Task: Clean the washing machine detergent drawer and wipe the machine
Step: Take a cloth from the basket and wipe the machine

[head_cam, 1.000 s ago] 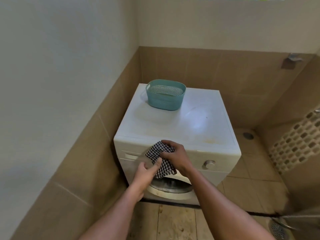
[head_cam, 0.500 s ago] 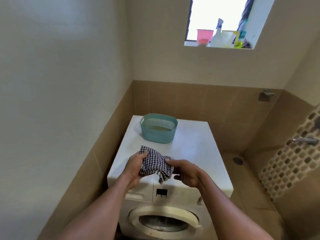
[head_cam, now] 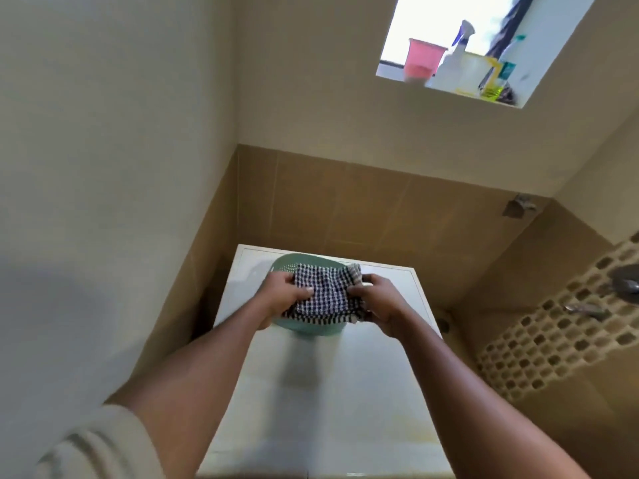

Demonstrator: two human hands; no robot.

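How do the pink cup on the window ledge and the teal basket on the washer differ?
The pink cup is solid-walled; the teal basket has perforated walls. The cup stands up on the window ledge in full view; the basket sits on the washing machine, half hidden behind the checked cloth. Both are open-topped.

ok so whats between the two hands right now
In the head view, the checkered cloth is stretched between the left hand and right hand, each gripping one side. It is held in front of the teal basket on the washing machine.
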